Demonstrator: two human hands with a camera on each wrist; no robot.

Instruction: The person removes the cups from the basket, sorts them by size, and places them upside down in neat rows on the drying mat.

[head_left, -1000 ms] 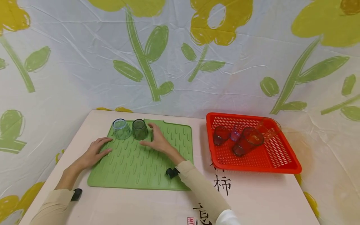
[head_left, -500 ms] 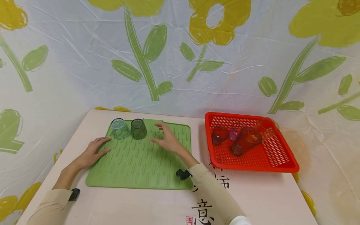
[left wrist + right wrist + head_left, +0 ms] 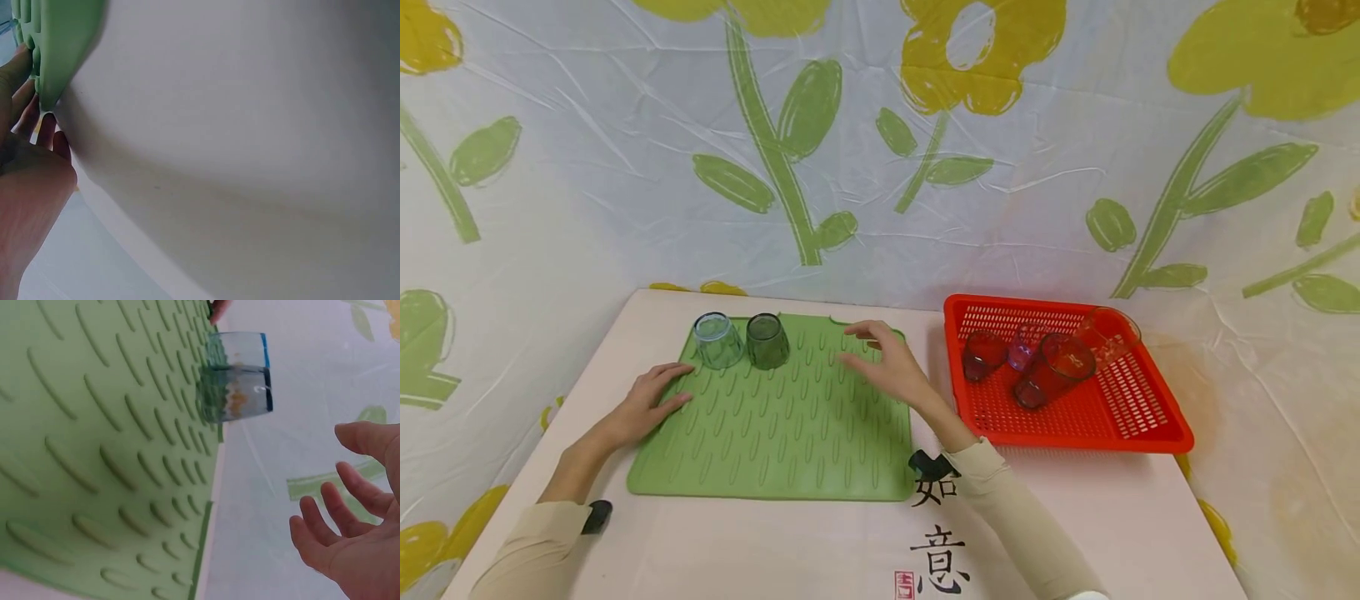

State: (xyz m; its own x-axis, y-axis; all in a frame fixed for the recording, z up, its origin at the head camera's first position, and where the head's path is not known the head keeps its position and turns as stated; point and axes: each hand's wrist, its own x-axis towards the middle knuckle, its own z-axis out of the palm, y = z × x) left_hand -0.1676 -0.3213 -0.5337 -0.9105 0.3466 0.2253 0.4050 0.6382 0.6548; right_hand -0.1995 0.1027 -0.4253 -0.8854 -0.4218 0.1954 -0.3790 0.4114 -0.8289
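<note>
On the green ridged mat (image 3: 775,433) two glasses stand upside down side by side at the back left. One is a light blue glass (image 3: 719,343), the other a dark grey glass (image 3: 767,343). My left hand (image 3: 647,402) rests at the mat's left edge with its fingertips touching it, as the left wrist view also shows. Over the right part of the mat hangs my right hand (image 3: 887,367), its fingers loosely spread and nothing between them. In the right wrist view, the right hand (image 3: 356,519) is apart from both glasses.
At the right stands a red plastic basket (image 3: 1075,442) holding several glasses, among them a tall dark glass (image 3: 1052,371), a small dark glass (image 3: 983,356) and a purple glass (image 3: 1024,348). A flowered cloth (image 3: 880,250) hangs behind the table. Black characters (image 3: 940,558) mark the tabletop.
My right hand has moved right, away from the dark grey glass toward the red basket. My left hand stays at the mat's left edge, and the glasses have not moved.
</note>
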